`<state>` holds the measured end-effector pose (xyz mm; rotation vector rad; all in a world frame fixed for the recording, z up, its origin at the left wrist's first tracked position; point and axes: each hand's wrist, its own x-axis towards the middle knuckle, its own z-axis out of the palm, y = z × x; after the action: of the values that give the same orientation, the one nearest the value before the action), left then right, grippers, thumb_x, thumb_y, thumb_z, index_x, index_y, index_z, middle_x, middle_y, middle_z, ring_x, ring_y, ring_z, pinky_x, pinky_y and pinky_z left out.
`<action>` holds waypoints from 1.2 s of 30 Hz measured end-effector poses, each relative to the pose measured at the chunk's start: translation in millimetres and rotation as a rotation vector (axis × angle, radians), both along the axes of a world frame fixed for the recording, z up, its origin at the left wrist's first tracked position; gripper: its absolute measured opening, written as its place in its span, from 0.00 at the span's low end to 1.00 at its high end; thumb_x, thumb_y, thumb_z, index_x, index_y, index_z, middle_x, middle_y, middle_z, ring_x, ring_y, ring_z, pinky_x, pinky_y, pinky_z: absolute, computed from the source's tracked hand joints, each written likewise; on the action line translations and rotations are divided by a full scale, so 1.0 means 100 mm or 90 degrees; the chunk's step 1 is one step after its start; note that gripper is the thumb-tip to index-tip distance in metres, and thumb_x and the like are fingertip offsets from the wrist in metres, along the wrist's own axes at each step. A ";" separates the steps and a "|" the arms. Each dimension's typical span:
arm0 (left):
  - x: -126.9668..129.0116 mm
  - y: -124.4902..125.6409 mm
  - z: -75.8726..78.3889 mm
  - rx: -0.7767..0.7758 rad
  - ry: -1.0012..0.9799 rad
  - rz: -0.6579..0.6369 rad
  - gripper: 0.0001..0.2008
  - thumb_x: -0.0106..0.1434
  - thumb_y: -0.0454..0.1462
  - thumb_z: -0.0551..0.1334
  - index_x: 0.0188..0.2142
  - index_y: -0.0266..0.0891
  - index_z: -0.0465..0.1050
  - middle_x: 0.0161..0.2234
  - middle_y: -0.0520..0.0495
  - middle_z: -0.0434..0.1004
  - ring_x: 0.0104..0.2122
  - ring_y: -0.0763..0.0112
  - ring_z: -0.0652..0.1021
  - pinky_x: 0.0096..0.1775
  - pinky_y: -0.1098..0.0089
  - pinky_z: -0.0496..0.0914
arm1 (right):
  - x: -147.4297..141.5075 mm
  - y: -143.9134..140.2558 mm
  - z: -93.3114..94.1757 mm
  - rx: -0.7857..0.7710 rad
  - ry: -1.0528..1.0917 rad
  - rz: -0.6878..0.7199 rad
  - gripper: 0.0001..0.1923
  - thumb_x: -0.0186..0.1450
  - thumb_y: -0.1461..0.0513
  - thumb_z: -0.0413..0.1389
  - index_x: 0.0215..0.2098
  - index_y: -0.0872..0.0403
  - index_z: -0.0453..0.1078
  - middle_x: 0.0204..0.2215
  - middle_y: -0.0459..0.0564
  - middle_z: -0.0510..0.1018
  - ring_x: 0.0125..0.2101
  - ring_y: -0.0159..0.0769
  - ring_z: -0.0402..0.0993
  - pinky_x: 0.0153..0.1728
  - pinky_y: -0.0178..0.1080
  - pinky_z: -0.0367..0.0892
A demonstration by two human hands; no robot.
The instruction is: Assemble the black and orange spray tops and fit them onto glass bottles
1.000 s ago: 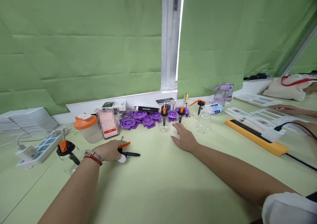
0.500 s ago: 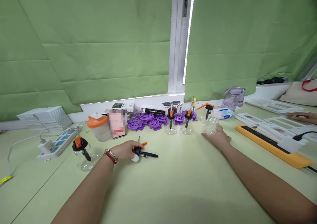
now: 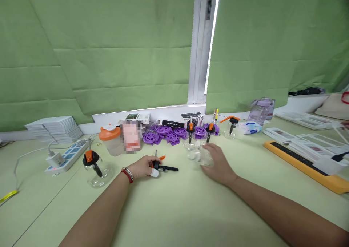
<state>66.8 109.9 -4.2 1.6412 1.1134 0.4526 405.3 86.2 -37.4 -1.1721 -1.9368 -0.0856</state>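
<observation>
Far left, at 9 o'clock from left hand: assembled clear bottle with orange-black pump cap standing upright beside white power strip, well apart from both hands.

Left hand resting on green table, fingers curled and pinching the head end of a loose pump sprayer. Orange trigger poking out at 1 o'clock from the knuckles. Sprayer's black dip tube lying flat, long axis running roughly 9-to-3 o'clock, free tip pointing at 3 o'clock toward the other hand.

Right hand closing around an empty clear glass bottle, bottle blurred, seemingly tipped over with the mouth toward 9 o'clock; exact tilt hard to tell. Bottle sitting at about 2 o'clock from the tube tip, near but not touching.

Key relation: tube tip and bottle mouth facing each other across a short gap, left hand nearer the sprayer, right hand nearer the bottle.

Behind, at 12 o'clock: two more capped bottles standing in front of purple plastic wheels. Orange power strip at 3 o'clock, well apart.
</observation>
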 end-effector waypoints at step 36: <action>0.36 -0.20 -0.15 0.119 -0.180 0.161 0.21 0.47 0.36 0.69 0.40 0.41 0.65 0.29 0.54 0.67 0.26 0.76 0.68 0.30 0.74 0.62 | -0.41 0.15 0.04 -0.521 0.697 0.317 0.23 0.55 0.59 0.57 0.49 0.44 0.63 0.37 0.46 0.67 0.31 0.31 0.64 0.27 0.32 0.60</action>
<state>102.5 90.3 -18.8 1.5404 1.0915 0.9481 364.2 101.0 -33.8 -0.8313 -1.1552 1.4171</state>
